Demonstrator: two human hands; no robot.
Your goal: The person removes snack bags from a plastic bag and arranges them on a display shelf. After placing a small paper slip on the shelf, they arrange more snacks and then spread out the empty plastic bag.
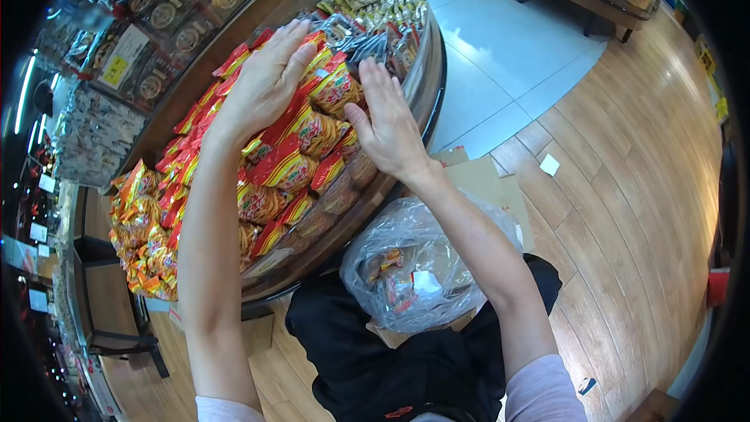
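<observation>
Red and yellow snack packets (285, 164) lie heaped in a curved display bin (328, 246). My left hand (269, 78) rests flat on the upper part of the heap, its fingers stretched out and nothing held. Over the right side of the packets, near the bin's clear rim, my right hand (387, 121) is spread with its thumb apart, also holding nothing. Between my knees a clear plastic bag (422, 258) in a cardboard box (496, 187) contains a few packets and a white slip.
Dark packets (359, 35) and pale yellow-green ones (379, 0) fill the bin's far end. Orange packets (144, 227) hang at its left edge. Packaged goods (180, 16) stand on an upper shelf with price cards. A small white paper (549, 165) lies on the wooden floor.
</observation>
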